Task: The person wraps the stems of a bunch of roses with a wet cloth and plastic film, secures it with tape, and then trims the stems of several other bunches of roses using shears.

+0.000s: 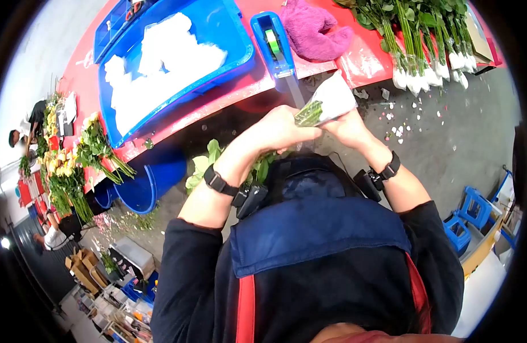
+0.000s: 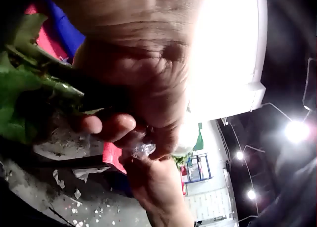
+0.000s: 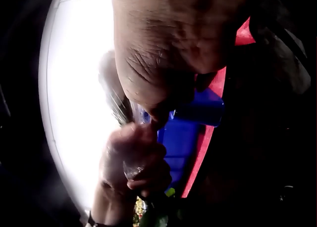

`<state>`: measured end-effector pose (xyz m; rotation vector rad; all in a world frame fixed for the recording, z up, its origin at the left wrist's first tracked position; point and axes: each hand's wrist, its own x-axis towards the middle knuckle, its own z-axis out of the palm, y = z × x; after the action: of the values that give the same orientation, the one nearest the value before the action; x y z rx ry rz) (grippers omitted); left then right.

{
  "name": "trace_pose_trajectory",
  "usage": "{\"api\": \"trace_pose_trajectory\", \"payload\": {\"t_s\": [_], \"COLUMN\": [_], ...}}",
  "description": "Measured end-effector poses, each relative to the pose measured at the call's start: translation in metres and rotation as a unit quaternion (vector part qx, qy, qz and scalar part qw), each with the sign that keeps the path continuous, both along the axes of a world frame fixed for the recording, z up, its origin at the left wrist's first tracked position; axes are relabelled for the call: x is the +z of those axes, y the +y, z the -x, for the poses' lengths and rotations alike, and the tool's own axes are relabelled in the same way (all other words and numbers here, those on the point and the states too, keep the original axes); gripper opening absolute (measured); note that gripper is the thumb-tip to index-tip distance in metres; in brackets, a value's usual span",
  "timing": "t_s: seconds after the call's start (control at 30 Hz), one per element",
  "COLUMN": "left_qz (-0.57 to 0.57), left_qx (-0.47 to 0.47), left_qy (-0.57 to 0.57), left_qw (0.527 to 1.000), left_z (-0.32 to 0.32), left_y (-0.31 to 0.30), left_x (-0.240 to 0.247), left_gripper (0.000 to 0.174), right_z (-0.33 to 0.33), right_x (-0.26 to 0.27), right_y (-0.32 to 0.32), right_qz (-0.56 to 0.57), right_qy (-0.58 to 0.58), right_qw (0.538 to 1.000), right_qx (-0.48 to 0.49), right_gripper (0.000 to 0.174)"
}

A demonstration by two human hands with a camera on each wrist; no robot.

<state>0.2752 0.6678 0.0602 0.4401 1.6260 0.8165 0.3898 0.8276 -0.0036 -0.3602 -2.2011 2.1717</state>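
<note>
A bunch of flower stems point(image 1: 310, 114) lies across both hands, its cut end wrapped in white padding point(image 1: 338, 94) under clear plastic. My left hand point(image 1: 282, 128) grips the stems just below the wrap; leaves point(image 1: 202, 166) show beneath that forearm. The right hand point(image 1: 352, 128) holds the wrapped end from the other side. Crinkled clear plastic point(image 2: 143, 150) shows between the two hands in the left wrist view. From a blue tape dispenser point(image 1: 273, 48) a clear strip of tape point(image 1: 296, 91) stretches down to the bunch. In the right wrist view the right fingertips are mostly in shadow.
A blue tub point(image 1: 240, 43) of white padding stands on the red table point(image 1: 369, 63). Beside the dispenser lies a pink cloth point(image 1: 312, 31). Several wrapped bunches point(image 1: 415, 51) lie at right, yellow flowers point(image 1: 63, 163) at left. Blue buckets point(image 1: 138, 188) stand below, and petals litter the floor.
</note>
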Motion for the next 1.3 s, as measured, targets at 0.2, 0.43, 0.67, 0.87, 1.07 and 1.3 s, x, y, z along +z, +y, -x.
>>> {"api": "trace_pose_trajectory", "payload": {"t_s": [0.2,0.43,0.67,0.87,1.07,1.3], "left_qz": [-0.030,0.053,0.133,0.114,0.128,0.031], "left_qx": [0.056,0.060,0.179,0.095,-0.051,0.080], "left_qy": [0.253,0.454,0.534,0.483,0.418,0.177], "left_qw": [0.965,0.887,0.816,0.863,0.898,0.981], "left_z": [-0.036,-0.030,0.015,-0.016,-0.016,-0.008], "left_y": [-0.018,-0.038,-0.073,-0.077,-0.079,-0.081], "left_x": [0.013,0.014,-0.012,-0.044,0.015,0.031], "left_gripper": [0.026,0.028,0.024,0.019,0.022,0.025], "right_z": [0.069,0.056,0.052,0.093,0.139,0.113], "right_x": [0.019,-0.055,0.018,0.068,0.102,0.001], "right_y": [0.008,0.005,-0.053,-0.065,-0.040,-0.002], "right_qz": [-0.367,-0.360,0.040,0.282,0.185,-0.027], "right_qy": [0.278,0.250,-0.095,-0.272,-0.249,-0.062], "right_qw": [0.887,0.895,0.959,0.889,0.868,0.896], "right_qx": [0.013,0.079,0.264,0.236,0.388,0.440], "right_gripper": [0.042,0.016,0.014,0.021,0.040,0.026]}}
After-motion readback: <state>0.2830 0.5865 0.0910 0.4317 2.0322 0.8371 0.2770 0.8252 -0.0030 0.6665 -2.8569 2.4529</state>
